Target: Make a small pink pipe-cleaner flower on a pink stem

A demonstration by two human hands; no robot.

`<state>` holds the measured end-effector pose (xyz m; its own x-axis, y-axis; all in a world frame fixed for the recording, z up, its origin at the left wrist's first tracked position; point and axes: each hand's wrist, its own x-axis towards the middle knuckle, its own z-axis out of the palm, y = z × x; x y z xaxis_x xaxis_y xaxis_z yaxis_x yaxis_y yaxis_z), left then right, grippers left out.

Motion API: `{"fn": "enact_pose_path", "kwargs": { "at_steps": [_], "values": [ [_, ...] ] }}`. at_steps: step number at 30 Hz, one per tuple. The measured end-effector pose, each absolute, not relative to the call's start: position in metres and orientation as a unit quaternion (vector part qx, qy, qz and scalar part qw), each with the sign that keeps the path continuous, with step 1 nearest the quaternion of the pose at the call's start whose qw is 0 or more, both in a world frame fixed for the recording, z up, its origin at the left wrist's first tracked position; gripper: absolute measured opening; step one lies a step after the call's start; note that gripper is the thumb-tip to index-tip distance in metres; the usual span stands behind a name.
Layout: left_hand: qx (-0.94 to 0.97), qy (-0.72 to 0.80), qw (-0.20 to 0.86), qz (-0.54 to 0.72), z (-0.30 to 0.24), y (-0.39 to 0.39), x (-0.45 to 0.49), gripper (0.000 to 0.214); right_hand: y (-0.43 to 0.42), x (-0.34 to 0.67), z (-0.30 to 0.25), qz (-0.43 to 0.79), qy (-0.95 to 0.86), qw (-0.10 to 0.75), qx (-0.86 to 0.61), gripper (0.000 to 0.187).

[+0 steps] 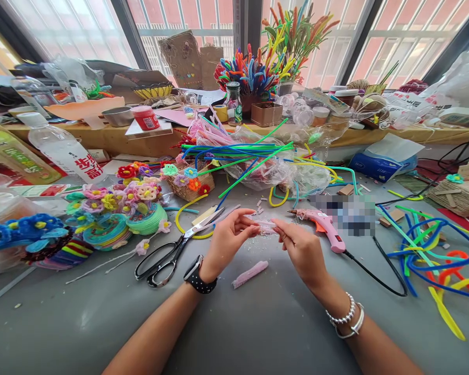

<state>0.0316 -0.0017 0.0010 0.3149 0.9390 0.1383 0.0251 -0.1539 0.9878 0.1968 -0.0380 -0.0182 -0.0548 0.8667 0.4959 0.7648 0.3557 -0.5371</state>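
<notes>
Nearest us, a short fuzzy pink pipe-cleaner offcut (250, 274) lies on the grey tabletop (234, 328). Just above it, our left hand (229, 237) and right hand (300, 247) each pinch one end of a pale pink fuzzy pipe-cleaner piece (266, 225), keeping it taut (long axis level, running left to right). Black-handled scissors (180, 244) and a pink glue gun (326, 225) lie beyond, within reach.

A smooth grey counter (258, 323) spreads under and around the left hand (226, 237) and the right hand (303, 252), running out to both sides of them. Beyond the hands, at the counter's far edge, a raised wooden ledge (113, 138) runs from left to right below the windows (74, 26). The windows fill the whole back, split by dark frames (131, 31) that lean outward. Bright daylight comes through them. Outside, a white railing (187, 32) and a reddish building (375, 47) show, washed out.
</notes>
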Motion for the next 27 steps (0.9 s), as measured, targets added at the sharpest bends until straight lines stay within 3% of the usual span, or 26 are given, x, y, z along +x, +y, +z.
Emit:
{"fn": "enact_pose_path", "kwargs": {
  "at_steps": [11,18,24,27],
  "values": [
    [0.668,0.409,0.432,0.446,-0.0012,-0.0004,0.0303,0.03,-0.0386,0.1954,-0.0187,0.003,-0.76,0.352,-0.547,0.038],
    [0.669,0.414,0.439,0.434,0.0017,-0.0021,0.0301,0.018,-0.0377,0.195,-0.0192,0.006,-0.767,0.349,-0.538,0.038],
    [0.619,0.427,0.501,0.428,0.0038,-0.0003,0.0278,0.021,-0.0349,0.1985,-0.0175,-0.054,-0.772,0.351,-0.527,0.04],
    [0.641,0.422,0.484,0.42,0.0024,0.0005,0.0273,0.022,-0.0352,0.199,-0.0172,-0.09,-0.776,0.333,-0.528,0.035]
  ]
}}
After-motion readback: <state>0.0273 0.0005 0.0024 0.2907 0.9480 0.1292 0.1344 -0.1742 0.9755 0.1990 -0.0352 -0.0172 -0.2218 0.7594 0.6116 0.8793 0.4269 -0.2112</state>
